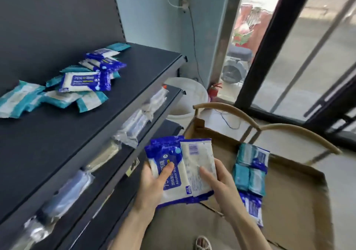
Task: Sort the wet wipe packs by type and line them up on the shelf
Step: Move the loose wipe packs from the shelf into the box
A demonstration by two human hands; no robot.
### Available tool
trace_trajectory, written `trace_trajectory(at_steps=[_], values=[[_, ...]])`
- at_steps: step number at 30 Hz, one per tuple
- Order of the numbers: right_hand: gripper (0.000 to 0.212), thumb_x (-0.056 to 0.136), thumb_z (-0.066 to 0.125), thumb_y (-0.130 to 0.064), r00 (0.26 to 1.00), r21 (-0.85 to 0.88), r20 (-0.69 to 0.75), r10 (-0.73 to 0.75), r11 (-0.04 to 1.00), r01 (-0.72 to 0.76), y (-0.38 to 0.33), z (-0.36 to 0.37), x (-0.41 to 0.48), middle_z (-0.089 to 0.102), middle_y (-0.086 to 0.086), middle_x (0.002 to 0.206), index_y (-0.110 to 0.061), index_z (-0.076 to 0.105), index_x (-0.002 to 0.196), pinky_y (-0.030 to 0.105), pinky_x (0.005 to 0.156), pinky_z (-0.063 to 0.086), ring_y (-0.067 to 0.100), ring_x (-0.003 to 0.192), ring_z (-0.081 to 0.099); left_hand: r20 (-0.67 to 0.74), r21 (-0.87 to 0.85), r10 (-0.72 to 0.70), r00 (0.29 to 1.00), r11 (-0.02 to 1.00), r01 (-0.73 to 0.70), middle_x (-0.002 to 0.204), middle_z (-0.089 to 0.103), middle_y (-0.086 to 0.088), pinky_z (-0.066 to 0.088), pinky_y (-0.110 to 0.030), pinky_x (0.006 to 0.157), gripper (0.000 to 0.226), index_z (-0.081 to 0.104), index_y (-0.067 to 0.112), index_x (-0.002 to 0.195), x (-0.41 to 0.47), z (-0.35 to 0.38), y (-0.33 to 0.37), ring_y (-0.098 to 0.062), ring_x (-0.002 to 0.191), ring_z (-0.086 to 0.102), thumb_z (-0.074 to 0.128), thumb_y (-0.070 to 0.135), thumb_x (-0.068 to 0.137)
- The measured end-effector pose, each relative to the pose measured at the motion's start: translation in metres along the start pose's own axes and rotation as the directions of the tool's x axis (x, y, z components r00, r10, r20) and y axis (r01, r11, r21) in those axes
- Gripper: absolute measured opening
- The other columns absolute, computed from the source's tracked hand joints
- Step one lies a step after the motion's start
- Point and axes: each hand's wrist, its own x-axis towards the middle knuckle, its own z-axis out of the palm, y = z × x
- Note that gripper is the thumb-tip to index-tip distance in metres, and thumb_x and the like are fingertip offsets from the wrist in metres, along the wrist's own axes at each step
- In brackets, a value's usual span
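Observation:
My left hand (pixel 154 187) grips a stack of blue-and-white alcohol wipe packs (pixel 169 165), thumb across the front. My right hand (pixel 219 180) holds another blue pack (pixel 198 163) turned back side up, against that stack. On the dark shelf (pixel 81 126) at upper left lie several blue packs (pixel 86 81) mixed with several teal-and-white packs (pixel 21 97) in a loose heap. More teal and blue packs (pixel 250 170) lie in the open cardboard box (pixel 296 201) at lower right.
Lower shelves (pixel 134 118) hold clear-wrapped goods. A white bucket (pixel 185 97) and a small red fire extinguisher (pixel 212 91) stand by the wall. Two curved wooden chair backs (pixel 300 132) carry the box. A glass door (pixel 289 57) is at the right.

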Motion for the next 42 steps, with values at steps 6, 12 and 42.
trace_trajectory(at_steps=[6,12,42], values=[[0.031,0.085,0.067,-0.02,0.963,0.027,-0.184,0.198,0.98,-0.196,0.033,-0.117,-0.021,0.07,0.004,0.108,-0.015,0.054,0.113,0.039,0.079,0.056,0.018,0.094,0.069,0.226,0.109,-0.237,0.945,0.97,0.217,0.099,0.073,-0.007,0.056,-0.032,0.068,0.029,0.053,0.012,0.112,-0.002,0.094,-0.071,-0.023,0.087,0.071,0.065,0.011,0.085],[0.02,0.092,0.06,-0.018,0.88,0.05,-0.408,0.242,0.969,-0.244,0.076,-0.228,-0.016,0.064,0.01,0.113,-0.016,0.048,0.108,0.044,0.088,0.054,0.021,0.099,0.066,0.28,0.192,-0.413,0.866,0.908,0.371,0.106,0.07,-0.013,0.057,-0.034,0.073,0.025,0.052,0.011,0.112,0.007,0.202,-0.147,-0.023,0.088,0.07,0.061,0.009,0.089],[0.068,0.093,0.039,-0.048,0.724,-0.381,-0.57,0.388,0.656,-0.651,0.377,-0.378,0.127,0.03,0.003,0.151,-0.019,0.015,0.15,0.042,0.11,0.024,0.023,0.134,0.033,0.049,0.792,-0.475,0.879,0.554,0.256,0.139,0.044,-0.001,0.031,-0.044,0.109,0.06,0.03,0.017,0.143,0.138,0.265,-0.506,-0.018,0.128,0.042,0.058,0.031,0.091]])
